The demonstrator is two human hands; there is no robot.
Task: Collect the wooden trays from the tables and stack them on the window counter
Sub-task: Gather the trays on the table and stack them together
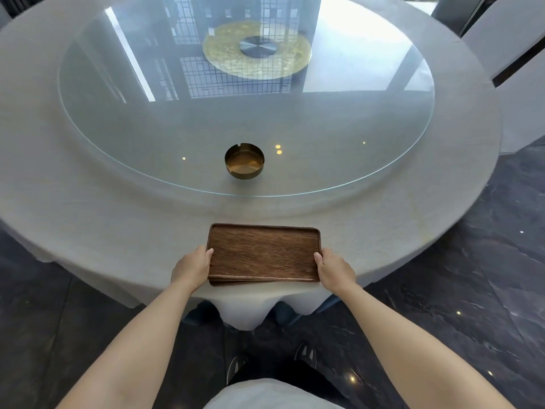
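Lying crosswise at the near edge of the round table (88, 219), the wooden tray (263, 252) (another seemingly beneath) is clasped at its short ends by left hand (191, 268) and right hand (334, 271), equally near.

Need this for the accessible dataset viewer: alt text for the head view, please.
Seen from above, a person's left hand and right hand hold the short ends of a dark wooden tray, apparently on a second tray, at the near edge of a round table with a grey cloth. Beyond it, a brass ashtray sits on a glass turntable.
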